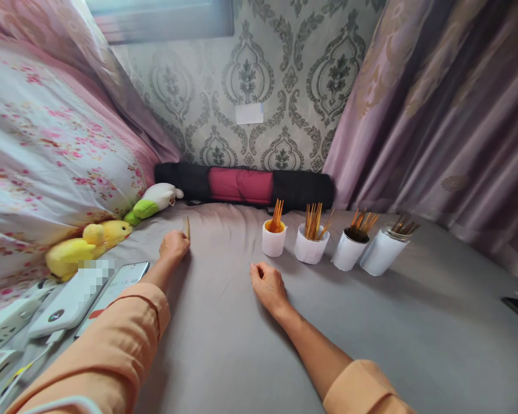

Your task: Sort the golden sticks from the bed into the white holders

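My left hand (174, 246) rests on the grey sheet (224, 345) with its fingers closed round a small wooden stick (187, 227) that points upward. My right hand (267, 286) lies knuckles-up on the sheet, fingers curled under; what they hold, if anything, is hidden. Just beyond the right hand stand several white cups in a row: one with orange sticks (274, 237), a second (311, 241), a third with a dark inside (349, 247) and a tilted glass jar (383, 248), all holding wooden sticks.
A black and red roll (242, 185) lies along the patterned wall. Yellow plush toys (86, 244) and a green-white one (153, 202) sit at the left by the floral bedding. A phone (116, 287), a power bank (69, 305) and a power strip (4, 322) lie nearby. Curtains hang at right.
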A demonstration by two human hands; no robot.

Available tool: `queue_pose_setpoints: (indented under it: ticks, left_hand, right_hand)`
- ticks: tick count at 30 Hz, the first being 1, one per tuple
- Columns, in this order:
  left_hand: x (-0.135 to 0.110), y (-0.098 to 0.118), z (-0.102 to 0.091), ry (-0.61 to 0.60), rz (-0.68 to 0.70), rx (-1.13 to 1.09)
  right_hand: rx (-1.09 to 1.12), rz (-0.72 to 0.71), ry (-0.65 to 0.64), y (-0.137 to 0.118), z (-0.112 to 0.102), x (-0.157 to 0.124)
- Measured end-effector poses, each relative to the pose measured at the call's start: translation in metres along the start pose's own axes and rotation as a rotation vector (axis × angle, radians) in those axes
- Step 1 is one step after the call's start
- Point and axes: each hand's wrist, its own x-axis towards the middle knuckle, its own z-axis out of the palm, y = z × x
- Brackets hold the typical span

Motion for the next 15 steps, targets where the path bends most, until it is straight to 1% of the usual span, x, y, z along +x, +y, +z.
queue_pose_setpoints:
  ticks: [15]
  left_hand:
    - [0.0054,-0.0044,0.0001,0.004,-0.046,-0.134]
  right_hand:
    - [-0.009,-0.011,-0.008,-0.0022,-0.0018,0.0004]
